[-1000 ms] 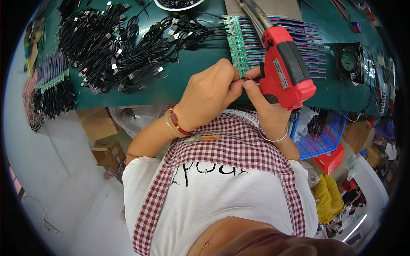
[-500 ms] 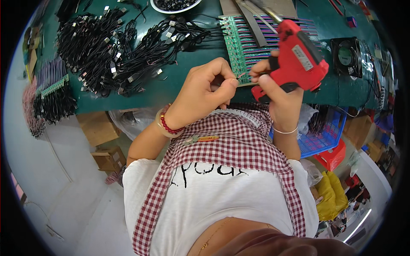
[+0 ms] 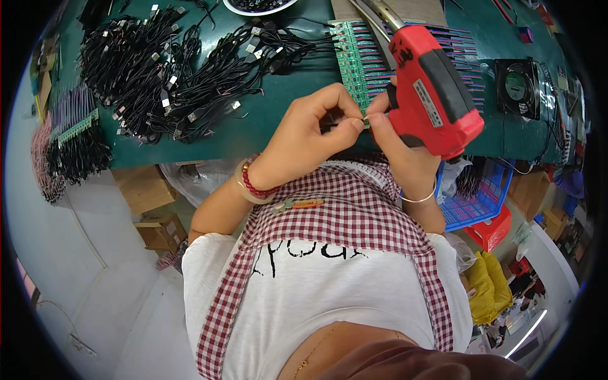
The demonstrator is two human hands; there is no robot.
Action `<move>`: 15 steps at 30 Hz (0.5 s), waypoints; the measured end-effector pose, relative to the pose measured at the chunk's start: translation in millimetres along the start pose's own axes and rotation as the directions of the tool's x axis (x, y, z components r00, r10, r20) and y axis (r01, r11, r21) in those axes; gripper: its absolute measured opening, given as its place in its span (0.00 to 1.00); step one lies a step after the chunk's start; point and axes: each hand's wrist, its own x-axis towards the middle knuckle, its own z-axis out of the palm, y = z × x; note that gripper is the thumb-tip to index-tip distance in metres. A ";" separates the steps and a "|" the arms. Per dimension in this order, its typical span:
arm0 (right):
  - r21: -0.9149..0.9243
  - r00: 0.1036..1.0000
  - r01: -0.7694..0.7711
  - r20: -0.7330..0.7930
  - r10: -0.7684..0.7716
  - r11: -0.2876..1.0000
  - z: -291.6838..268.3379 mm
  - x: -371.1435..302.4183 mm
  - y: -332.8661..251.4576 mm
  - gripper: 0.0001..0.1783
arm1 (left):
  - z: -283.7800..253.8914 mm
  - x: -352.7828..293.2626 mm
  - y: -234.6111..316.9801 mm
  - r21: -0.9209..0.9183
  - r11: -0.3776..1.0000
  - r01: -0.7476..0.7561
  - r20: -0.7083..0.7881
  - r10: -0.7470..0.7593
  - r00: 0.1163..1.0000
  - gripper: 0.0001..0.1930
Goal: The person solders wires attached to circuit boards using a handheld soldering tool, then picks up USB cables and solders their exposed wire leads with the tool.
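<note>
My left hand [image 3: 315, 123] is closed in a pinch at the front edge of a green circuit board panel [image 3: 352, 61]. Between its thumb and forefinger shows the pale tip of a thin wire [image 3: 365, 118], mostly covered by the fingers. My right hand [image 3: 408, 158] is wrapped round the grip of a red and black soldering gun [image 3: 430, 88], whose metal barrel points away over the panel. The thumb and forefinger of that hand also meet the wire tip. Black cables run into the panel's far left side, and dark multicoloured wires stretch from its right side.
Black USB cables [image 3: 139, 76] lie heaped on the green table [image 3: 285, 95] to the left, with a white bowl [image 3: 259, 11] of small dark parts behind. Finished-looking board strips [image 3: 79, 126] hang at the left edge. A black fan [image 3: 516, 85] stands right; a blue basket [image 3: 475, 202] sits below.
My right hand has moved left, bringing its fingertips against those of my left hand at the wire. The soldering gun has turned with it, and my left hand has shifted slightly right.
</note>
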 end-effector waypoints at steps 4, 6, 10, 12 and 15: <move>-0.007 0.987 0.044 -0.156 -0.044 0.999 0.5 6.0 5.1 0.05 | -2.0 6.1 9.4 0.375 0.909 -0.181 -0.044 0.213 0.976 0.04; 0.106 0.990 -0.022 -0.139 0.037 0.994 -3.7 4.9 4.9 0.05 | -2.5 8.5 10.9 0.454 0.862 -0.224 -0.049 0.275 0.960 0.04; 0.125 0.990 -0.102 -0.085 0.113 0.987 -3.5 4.2 8.8 0.05 | 2.0 10.9 11.6 0.498 0.831 -0.248 -0.028 0.301 0.953 0.04; 0.105 0.990 -0.065 -0.115 0.077 0.992 -1.9 3.9 10.5 0.05 | 2.5 11.4 11.1 0.509 0.822 -0.256 -0.040 0.320 0.947 0.04; 0.056 0.986 -0.036 -0.163 0.045 0.998 0.9 1.9 11.0 0.05 | 1.1 14.0 13.0 0.550 0.787 -0.278 -0.012 0.340 0.940 0.04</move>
